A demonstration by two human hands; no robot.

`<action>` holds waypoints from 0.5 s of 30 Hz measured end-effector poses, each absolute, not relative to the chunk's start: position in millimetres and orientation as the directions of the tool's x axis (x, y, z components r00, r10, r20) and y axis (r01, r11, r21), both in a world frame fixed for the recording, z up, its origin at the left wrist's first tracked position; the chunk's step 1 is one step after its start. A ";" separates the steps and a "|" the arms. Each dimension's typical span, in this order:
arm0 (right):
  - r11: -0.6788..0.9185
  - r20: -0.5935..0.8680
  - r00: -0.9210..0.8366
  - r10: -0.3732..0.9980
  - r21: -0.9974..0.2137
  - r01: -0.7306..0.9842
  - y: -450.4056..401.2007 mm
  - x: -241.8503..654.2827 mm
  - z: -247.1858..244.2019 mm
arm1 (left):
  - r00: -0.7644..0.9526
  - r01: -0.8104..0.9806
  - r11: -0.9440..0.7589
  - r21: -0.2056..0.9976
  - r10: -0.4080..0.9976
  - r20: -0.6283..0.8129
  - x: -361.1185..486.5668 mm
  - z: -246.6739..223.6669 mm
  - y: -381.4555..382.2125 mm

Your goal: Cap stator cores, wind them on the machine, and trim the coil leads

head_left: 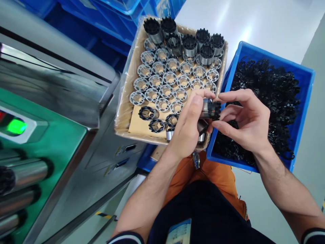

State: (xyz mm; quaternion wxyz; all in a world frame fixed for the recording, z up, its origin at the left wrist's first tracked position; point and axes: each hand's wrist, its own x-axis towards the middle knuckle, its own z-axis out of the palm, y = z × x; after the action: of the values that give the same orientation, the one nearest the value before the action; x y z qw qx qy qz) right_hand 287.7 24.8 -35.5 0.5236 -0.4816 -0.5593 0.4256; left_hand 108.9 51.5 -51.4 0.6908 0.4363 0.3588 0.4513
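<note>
My left hand (189, 123) is wrapped round a metal cylinder (205, 109) above the near right corner of a plastic-lined cardboard box (122, 115). A black toothed ring (215, 110) sits on the cylinder's right end. My right hand (245, 118) has its thumb and fingertips closed on that ring. Upright metal cylinders (166, 91) stand in rows in the box. Several at the far side carry black toothed rings (190, 41), as do a few near the front. Part of another cylinder shows beneath my left hand.
On the right, a blue bin (302, 115) holds a heap of black rings (269, 88). Blue crates (106, 20) are stacked at the back left. A metal machine with a green panel (58, 135) and more cylinders fills the left side.
</note>
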 end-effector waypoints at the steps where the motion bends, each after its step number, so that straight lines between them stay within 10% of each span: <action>1: 0.185 0.187 0.012 0.982 -0.978 0.092 24.6 287.9 -36.3 | 0.334 -0.300 0.208 0.931 0.937 -0.101 108.2 -50.3 51.3; 15: 0.269 0.268 -0.027 0.963 -0.954 0.134 26.6 289.0 -38.8 | 0.469 -0.193 0.198 0.961 0.879 -0.086 97.2 -45.8 50.2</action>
State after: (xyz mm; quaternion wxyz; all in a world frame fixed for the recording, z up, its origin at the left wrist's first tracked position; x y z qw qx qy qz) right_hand 289.0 26.6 -38.8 0.5258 -0.4583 -0.5986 0.3940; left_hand 97.2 50.2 -45.8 0.6945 0.5023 0.3413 0.3859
